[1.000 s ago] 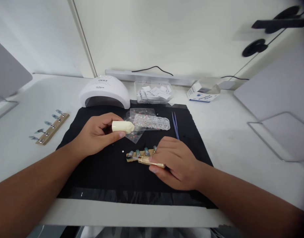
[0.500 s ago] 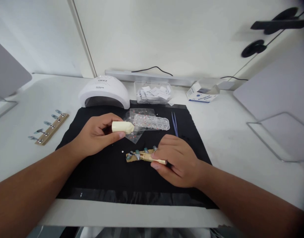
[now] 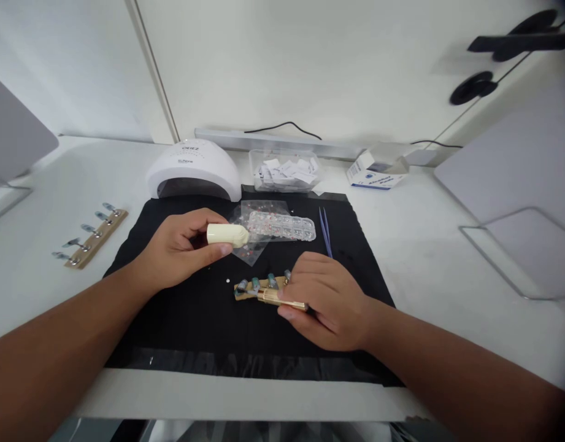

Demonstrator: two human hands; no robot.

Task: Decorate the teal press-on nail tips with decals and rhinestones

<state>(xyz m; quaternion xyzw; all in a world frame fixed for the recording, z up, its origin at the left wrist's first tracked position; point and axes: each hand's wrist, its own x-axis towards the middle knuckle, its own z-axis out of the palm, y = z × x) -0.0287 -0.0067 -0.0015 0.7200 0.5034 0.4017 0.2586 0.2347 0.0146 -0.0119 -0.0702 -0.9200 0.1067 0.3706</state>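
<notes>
Left hand was closed around a cream polish bottle, thumb under, fingers over, held tipped sideways just above the black mat, neck end pointing right. Right hand pinched a gold-handled brush cap between thumb and fingers, with its brush end at the left part of the wooden nail-tip holder. Holder lay flat mid-mat, carrying four bluish nail tips; couldn't tell whether the bristles touched a tip. Clear rhinestone box sat on a plastic sleeve just behind the bottle, tweezers to its right. White UV nail lamp stood at the mat's back-left edge. A second nail-tip holder lay on the white table, well left of the mat. Clear tub of pads and a small blue-white carton were behind the mat.
</notes>
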